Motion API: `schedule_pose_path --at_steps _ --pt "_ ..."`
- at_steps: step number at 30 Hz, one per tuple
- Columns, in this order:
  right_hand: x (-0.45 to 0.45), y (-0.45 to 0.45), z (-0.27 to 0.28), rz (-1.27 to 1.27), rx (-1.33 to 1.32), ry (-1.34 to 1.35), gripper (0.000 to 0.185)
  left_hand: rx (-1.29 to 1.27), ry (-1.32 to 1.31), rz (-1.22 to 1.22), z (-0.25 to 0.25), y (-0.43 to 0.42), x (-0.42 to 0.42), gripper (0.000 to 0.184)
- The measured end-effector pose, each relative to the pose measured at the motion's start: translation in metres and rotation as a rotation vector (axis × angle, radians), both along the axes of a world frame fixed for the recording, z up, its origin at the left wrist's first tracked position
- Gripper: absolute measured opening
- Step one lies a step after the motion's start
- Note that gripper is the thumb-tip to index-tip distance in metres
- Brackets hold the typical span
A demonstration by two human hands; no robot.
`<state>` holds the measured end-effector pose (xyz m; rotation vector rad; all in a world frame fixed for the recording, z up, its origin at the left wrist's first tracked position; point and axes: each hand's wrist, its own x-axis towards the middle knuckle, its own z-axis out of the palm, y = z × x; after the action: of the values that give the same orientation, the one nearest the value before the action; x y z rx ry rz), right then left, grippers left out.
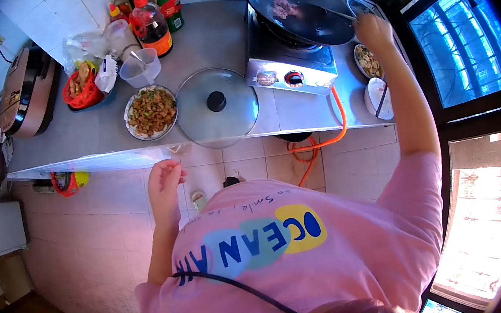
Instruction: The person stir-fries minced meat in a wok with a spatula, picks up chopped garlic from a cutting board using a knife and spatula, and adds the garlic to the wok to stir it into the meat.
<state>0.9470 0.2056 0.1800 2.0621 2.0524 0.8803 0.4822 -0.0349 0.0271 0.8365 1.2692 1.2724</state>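
My right hand (374,32) is closed around the thin handle of a spatula (339,15), which reaches into a dark wok (322,25). The spatula's head is hard to make out. A clump of pinkish meat (284,8) lies on the wok's inner wall. Under the wok is a silver gas stove (291,76) with a round knob at its front. My left hand (166,182) hangs in front of the counter edge, its fingers loosely curled with nothing visible in them. Nearest to it is a plate of chopped, cooked food (150,112).
A glass lid (221,122) overhangs the counter's front edge. Left of it are a plastic tub (141,70), a red basket (85,92), sauce bottles (151,28) and a rice cooker (24,93). A plate (367,61) and white bowl (376,100) stand right. An orange hose (341,117) hangs below.
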Motion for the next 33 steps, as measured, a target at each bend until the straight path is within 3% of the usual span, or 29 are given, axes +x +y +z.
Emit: schedule_pose_path --at_steps 1,3,5,6,7,9,14,16,17,19,23,26,29,33 --pt "0.025 0.028 -0.008 0.002 0.0 0.001 0.016 0.0 0.001 0.002 0.003 -0.001 0.004 0.008" --pt "0.091 0.077 -0.013 0.325 -0.169 -0.328 0.018 0.018 -0.01 0.0 0.01 0.002 0.008 0.011" --pt "0.096 0.068 0.013 -0.194 -0.249 1.291 0.022 0.009 0.003 0.055 0.006 -0.003 0.005 0.011" --pt "0.085 0.058 0.028 -0.406 -0.148 1.506 0.025 -0.008 0.009 0.101 0.002 -0.006 0.004 0.011" --pt "0.095 0.066 0.028 -0.403 -0.15 1.507 0.025 -0.007 0.01 0.104 -0.001 -0.009 0.004 0.011" --pt "0.12 0.084 0.023 -0.786 -0.655 1.779 0.024 -0.129 -0.006 0.17 -0.006 -0.013 0.004 0.011" --pt "0.079 0.109 -0.036 -0.396 -0.752 1.743 0.027 -0.063 -0.011 0.144 0.005 -0.012 0.01 0.01" --pt "0.049 0.074 -0.037 0.206 -0.012 0.737 0.023 -0.05 -0.005 0.139 0.005 -0.013 0.01 0.009" --pt "0.029 0.052 -0.032 0.204 -0.017 0.733 0.023 -0.064 0.014 0.145 0.005 -0.011 0.012 0.009" --pt "-0.009 0.005 -0.021 0.283 0.124 0.377 0.026 -0.082 0.029 0.155 0.004 -0.009 0.013 0.009" --pt "-0.025 -0.044 -0.016 0.346 0.058 0.312 0.026 -0.02 -0.006 0.077 0.001 -0.001 0.009 0.01" --pt "-0.043 -0.047 -0.032 0.146 -0.053 0.164 0.021 -0.011 -0.007 0.034 0.002 0.008 0.011 0.01" --pt "-0.035 -0.011 -0.04 0.109 -0.051 0.151 0.016 0.022 -0.019 -0.032 0.012 0.011 0.017 0.011" --pt "-0.044 -0.024 -0.007 0.198 0.097 0.282 0.018 0.071 -0.044 -0.004 0.015 0.01 0.009 0.011"
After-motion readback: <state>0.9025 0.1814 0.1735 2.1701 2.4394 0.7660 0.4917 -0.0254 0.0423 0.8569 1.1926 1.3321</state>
